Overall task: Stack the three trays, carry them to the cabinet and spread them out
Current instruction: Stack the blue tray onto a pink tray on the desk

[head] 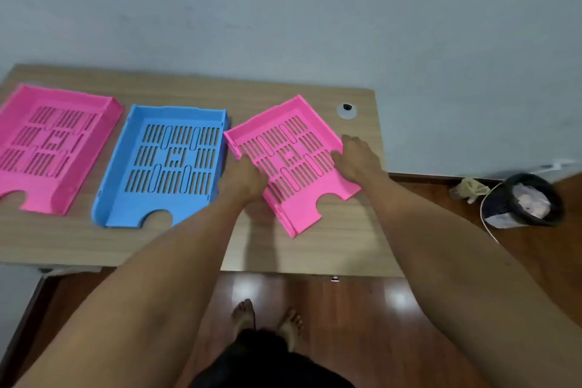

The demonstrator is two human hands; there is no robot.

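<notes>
My left hand (244, 178) and right hand (357, 157) grip opposite sides of the right pink tray (291, 164), skewed near the table's (189, 246) right edge. The blue tray (167, 164) occupies the centre; the left pink tray (50, 148) sits at the left edge.

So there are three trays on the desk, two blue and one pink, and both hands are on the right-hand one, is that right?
Not quite. The head view shows two pink trays and one blue: the left pink tray, the blue tray in the middle, and the right pink tray, held by the left hand and right hand.
</notes>
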